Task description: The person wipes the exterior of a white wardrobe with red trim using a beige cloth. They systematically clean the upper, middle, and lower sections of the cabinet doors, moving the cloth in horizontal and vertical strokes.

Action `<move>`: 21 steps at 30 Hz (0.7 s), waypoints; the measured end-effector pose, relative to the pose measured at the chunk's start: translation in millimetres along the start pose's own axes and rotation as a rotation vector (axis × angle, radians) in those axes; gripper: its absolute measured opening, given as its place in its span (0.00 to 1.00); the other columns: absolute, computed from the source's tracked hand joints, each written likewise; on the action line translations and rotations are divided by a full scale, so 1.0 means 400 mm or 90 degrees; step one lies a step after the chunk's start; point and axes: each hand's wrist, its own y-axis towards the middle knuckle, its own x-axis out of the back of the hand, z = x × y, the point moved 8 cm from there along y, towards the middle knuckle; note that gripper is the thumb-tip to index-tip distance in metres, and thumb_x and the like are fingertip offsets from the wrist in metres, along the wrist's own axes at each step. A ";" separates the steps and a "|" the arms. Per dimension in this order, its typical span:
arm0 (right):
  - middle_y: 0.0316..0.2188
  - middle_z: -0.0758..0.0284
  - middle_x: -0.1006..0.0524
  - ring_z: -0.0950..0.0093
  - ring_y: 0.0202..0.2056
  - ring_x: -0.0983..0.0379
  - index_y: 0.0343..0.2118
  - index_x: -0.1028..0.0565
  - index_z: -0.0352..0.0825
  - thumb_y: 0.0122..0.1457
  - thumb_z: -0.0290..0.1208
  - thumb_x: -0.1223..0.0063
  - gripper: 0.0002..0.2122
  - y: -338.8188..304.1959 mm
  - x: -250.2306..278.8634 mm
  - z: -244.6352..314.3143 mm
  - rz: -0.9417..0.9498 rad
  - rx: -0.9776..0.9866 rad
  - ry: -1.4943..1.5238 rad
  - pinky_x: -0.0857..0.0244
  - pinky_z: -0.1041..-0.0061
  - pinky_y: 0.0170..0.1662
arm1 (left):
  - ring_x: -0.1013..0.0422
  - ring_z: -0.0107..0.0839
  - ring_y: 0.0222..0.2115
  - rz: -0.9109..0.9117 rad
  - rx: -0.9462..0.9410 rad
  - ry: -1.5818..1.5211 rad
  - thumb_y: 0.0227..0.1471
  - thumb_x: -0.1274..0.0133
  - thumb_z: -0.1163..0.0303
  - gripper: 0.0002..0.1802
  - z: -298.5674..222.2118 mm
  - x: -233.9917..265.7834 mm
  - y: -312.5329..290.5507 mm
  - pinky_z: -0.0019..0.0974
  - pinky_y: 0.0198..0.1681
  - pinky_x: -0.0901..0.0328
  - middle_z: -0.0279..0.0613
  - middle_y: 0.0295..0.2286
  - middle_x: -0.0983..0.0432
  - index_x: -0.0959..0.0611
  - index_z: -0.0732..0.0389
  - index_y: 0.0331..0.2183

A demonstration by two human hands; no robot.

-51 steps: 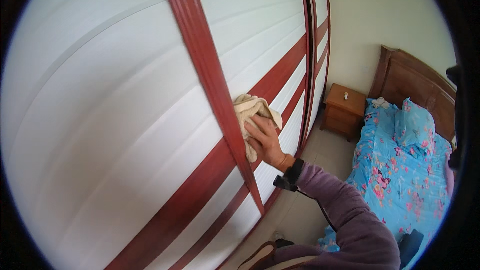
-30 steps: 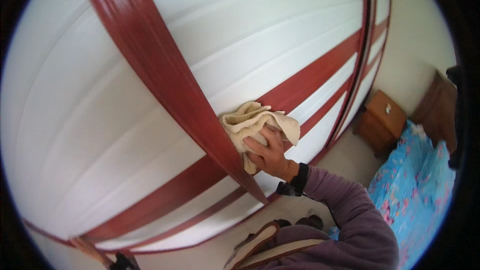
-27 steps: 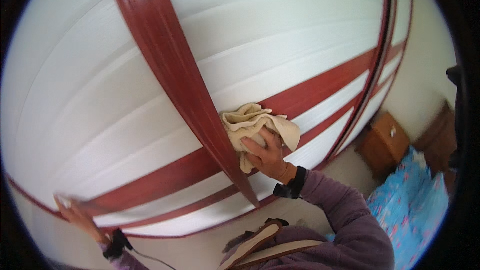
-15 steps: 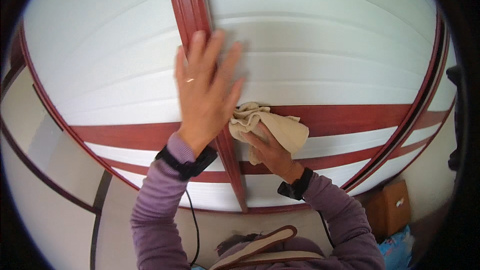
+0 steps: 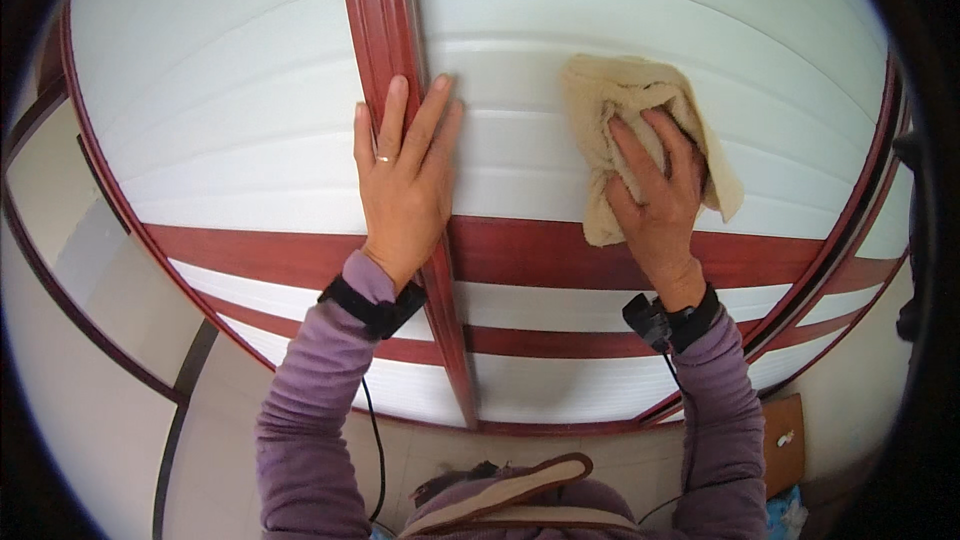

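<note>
A wardrobe front with white ribbed panels (image 5: pixel 510 155) and dark red trim stands before me. My left hand (image 5: pixel 405 175) lies flat across its red upright strip (image 5: pixel 378 25), fingers stretched upward, a ring on one of them. Off to the right, my right hand (image 5: pixel 660 190) presses a crumpled beige cloth (image 5: pixel 625 90) against the white panel, just above the wide red crossband (image 5: pixel 530 252). The fingers dig into the folds, and part of the cloth spreads out above and to the right of them.
Black bands with thin cables circle both wrists. A brown wooden cabinet (image 5: pixel 785 440) stands low at the right, with something blue (image 5: pixel 785 515) below it. Pale floor (image 5: pixel 430 440) shows at the wardrobe's foot. At the left are pale panels with dark edging (image 5: pixel 110 370).
My right hand has carried the cloth up and to the right, from the red crossband onto the white panel. My left hand, blurred before, now rests flat on the upright strip.
</note>
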 end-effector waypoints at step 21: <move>0.66 0.66 0.40 0.62 0.53 0.28 0.54 0.26 0.52 0.51 0.33 0.38 0.24 0.368 -0.083 0.161 0.160 0.397 -0.075 0.23 0.66 0.38 | 0.55 0.54 0.66 0.225 0.091 -0.259 0.50 0.36 0.50 0.44 -0.235 -0.207 -0.314 0.77 0.59 0.53 0.48 0.66 0.52 0.34 0.55 0.63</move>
